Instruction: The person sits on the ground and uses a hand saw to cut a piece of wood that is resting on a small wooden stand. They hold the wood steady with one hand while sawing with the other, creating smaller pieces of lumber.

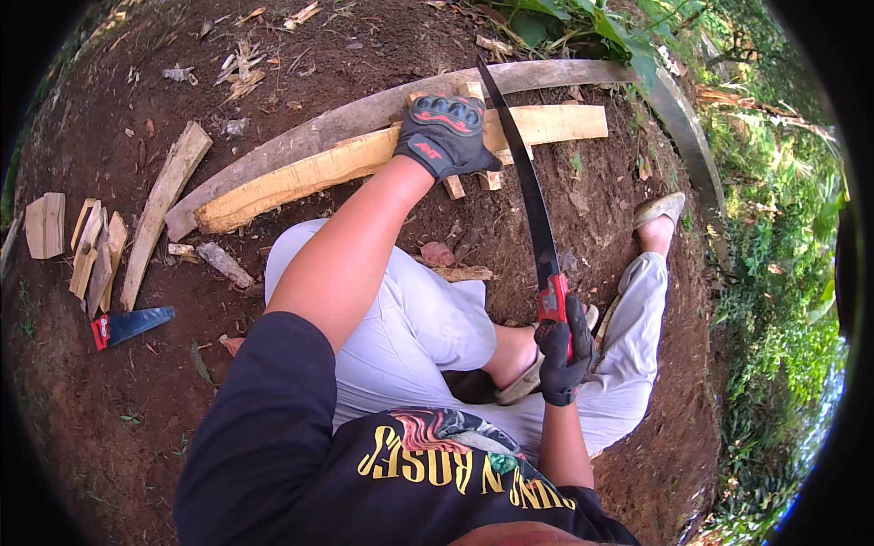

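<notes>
So on my end I've got the left hand up at 12 o'clock, gloved, knuckles on top, its back facing me, clamped down over the pale plank with the fingertips hidden. That arm reaches up nearly straight from about 8. The plank stretches from just past 9 round to between 1 and 2, short sticks poking out by the glove, long grey board running behind. My right hand, also gloved, sits at 4, fingers wrapped round the red handle of a long curved saw, forearm coming up from 5. Its dark blade points to 12, crossing the plank just beside the left glove; can't tell if the teeth touch wood
</notes>
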Tool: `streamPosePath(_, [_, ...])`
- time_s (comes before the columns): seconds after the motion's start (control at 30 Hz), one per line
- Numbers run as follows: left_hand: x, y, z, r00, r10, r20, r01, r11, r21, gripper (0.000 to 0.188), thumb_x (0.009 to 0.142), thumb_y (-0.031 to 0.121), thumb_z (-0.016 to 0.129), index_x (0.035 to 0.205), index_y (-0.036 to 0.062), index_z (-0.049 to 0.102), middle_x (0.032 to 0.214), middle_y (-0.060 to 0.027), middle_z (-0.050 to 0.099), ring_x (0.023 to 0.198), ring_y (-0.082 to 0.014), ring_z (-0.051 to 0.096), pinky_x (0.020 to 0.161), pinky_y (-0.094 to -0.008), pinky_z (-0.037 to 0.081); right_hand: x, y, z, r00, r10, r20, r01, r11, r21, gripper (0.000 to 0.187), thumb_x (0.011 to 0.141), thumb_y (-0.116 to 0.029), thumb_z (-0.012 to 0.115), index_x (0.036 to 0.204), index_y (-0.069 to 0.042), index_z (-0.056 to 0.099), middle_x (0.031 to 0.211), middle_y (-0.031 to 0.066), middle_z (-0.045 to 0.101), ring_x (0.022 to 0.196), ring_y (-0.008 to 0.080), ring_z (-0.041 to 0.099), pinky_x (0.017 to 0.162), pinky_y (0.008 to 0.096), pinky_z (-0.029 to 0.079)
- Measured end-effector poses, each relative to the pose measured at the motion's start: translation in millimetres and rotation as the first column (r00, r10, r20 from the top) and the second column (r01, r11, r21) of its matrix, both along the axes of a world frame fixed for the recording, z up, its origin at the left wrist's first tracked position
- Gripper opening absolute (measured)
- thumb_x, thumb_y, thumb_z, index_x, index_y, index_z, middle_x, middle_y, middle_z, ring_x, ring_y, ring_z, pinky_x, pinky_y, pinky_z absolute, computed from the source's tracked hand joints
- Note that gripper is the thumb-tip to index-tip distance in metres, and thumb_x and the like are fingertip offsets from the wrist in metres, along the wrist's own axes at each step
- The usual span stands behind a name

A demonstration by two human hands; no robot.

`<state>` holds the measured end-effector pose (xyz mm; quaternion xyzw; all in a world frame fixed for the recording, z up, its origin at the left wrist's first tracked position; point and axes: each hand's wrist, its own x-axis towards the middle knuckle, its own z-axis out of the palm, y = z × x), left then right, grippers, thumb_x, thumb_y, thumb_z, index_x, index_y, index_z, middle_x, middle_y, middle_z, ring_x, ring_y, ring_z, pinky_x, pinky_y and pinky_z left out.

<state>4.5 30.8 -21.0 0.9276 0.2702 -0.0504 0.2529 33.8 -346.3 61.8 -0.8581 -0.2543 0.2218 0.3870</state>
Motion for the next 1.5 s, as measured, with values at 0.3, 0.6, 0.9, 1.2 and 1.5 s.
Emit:
streamPosePath(0.3, [1.5,-1.3,-2.2,1.000,-0.010,0.005,0.010,1.000,-0.012,0.075,0.072,0.066,0.082,0.117,0.0068,0.074,0.118,-0.0187,0.075,0.108,-0.0360,0.074,0.097,-0.0480,0.056,71.7,211.8,-38.1,0.983,0.027,-0.179,0.000,0.989,0.150,0.045,0.107,-0.023,0.060,0.147,-0.003,0.064,0.132,0.0145,0.074,0.097,0.0177,0.070,0.088,0.0334,0.057])
streamPosePath(0.6, [-1.2,-0.5,3.3,0.999,0.028,0.020,-0.028,0.999,-0.020,0.073,0.071,0.066,0.082,0.114,0.0085,0.076,0.113,-0.0165,0.076,0.106,-0.0337,0.074,0.096,-0.0469,0.057,17.1,22.5,-34.4,0.997,0.025,0.072,-0.032,0.995,0.098,0.049,0.108,-0.024,0.057,0.150,0.003,0.059,0.147,0.0197,0.066,0.139,0.0283,0.059,0.120,0.0432,0.042])
streamPosePath(0.9, [0.5,-3.2,-5.5,0.999,0.007,0.045,-0.009,0.999,0.031,0.074,0.071,0.067,0.083,0.114,0.0079,0.075,0.113,-0.0170,0.076,0.107,-0.0345,0.074,0.095,-0.0476,0.057,30.3,79.2,-47.0,0.992,0.012,0.124,-0.031,0.988,0.152,0.044,0.106,-0.019,0.059,0.145,0.001,0.064,0.133,0.0198,0.072,0.100,0.0201,0.074,0.084,0.0350,0.060])
streamPosePath(1.2, [3.7,-2.3,1.1,1.000,-0.008,-0.007,0.008,1.000,-0.018,0.074,0.071,0.068,0.083,0.113,0.0074,0.075,0.112,-0.0184,0.076,0.106,-0.0344,0.074,0.094,-0.0473,0.058,69.0,204.6,-54.5,0.997,0.068,-0.045,-0.056,0.971,0.234,0.041,0.107,-0.021,0.062,0.144,-0.005,0.067,0.134,0.0193,0.074,0.121,0.0265,0.072,0.103,0.0388,0.054])
streamPosePath(1.5, [0.1,-0.6,-2.5,1.000,0.010,0.030,-0.010,1.000,0.000,0.075,0.070,0.070,0.082,0.111,0.0070,0.074,0.107,-0.0195,0.076,0.102,-0.0360,0.074,0.092,-0.0486,0.058,5.5,-8.5,-14.0,0.993,0.071,0.089,-0.074,0.997,0.031,0.045,0.105,-0.020,0.061,0.144,0.003,0.064,0.137,0.0210,0.071,0.127,0.0314,0.068,0.110,0.0428,0.050])
